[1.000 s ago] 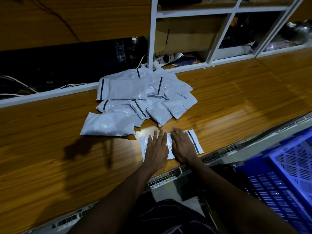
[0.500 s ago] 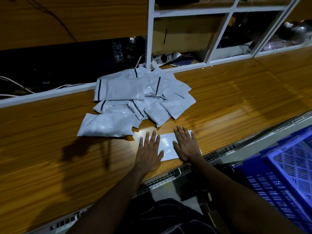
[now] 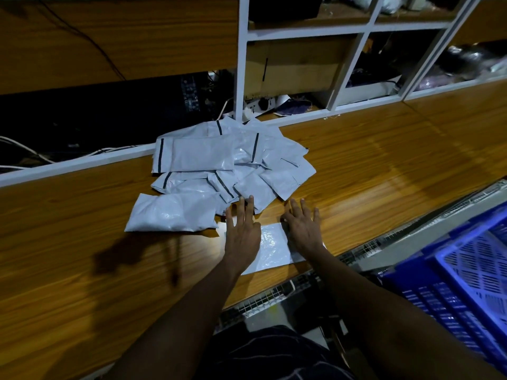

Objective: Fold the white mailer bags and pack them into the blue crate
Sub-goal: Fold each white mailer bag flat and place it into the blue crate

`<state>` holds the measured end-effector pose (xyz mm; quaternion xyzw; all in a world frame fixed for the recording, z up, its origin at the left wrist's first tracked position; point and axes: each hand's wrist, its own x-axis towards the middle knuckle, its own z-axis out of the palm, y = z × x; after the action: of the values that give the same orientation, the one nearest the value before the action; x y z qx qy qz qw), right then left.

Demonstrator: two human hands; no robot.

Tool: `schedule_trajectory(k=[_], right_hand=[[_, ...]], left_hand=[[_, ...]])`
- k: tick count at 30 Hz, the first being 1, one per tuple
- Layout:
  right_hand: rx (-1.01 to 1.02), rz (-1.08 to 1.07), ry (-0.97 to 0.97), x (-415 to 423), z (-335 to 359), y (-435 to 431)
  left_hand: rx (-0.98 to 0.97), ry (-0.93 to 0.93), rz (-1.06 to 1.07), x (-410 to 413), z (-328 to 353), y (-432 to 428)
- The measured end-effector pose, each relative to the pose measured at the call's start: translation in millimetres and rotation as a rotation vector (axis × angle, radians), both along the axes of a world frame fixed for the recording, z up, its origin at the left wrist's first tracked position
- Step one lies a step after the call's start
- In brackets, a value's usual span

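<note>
While the left hand (image 3: pixel 242 231) and right hand (image 3: pixel 303 229) lie apart, fingers straight and spread, both press a flat white plastic mailer bag (image 3: pixel 271 248) at the near edge of the brown wooden table (image 3: pixel 82 256). This looks like smoothing before the fold. Next it needs creasing over, then carrying to the blue slotted plastic crate (image 3: pixel 472 270) at right; the heap of white mailer bags (image 3: pixel 208 160) lies just beyond.

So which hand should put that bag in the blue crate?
Probably the right hand: it rests on the bag at the end nearer the crate. The left hand is farther off, by the pile.
</note>
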<state>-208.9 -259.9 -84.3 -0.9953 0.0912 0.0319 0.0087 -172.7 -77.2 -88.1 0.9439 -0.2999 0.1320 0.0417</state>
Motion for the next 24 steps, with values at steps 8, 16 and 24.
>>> schedule_trajectory(k=[8,16,24], right_hand=[[-0.082,-0.025,0.054,6.4,4.8,11.3],[-0.111,-0.081,0.027,0.8,-6.3,12.2],[-0.042,0.025,-0.136,-9.7,-3.8,5.0]], left_hand=[[0.07,0.007,0.036,15.5,-0.3,-1.6],[0.027,0.048,0.061,19.1,-7.0,-6.9],[-0.057,-0.083,-0.068,26.0,-1.5,-9.6]])
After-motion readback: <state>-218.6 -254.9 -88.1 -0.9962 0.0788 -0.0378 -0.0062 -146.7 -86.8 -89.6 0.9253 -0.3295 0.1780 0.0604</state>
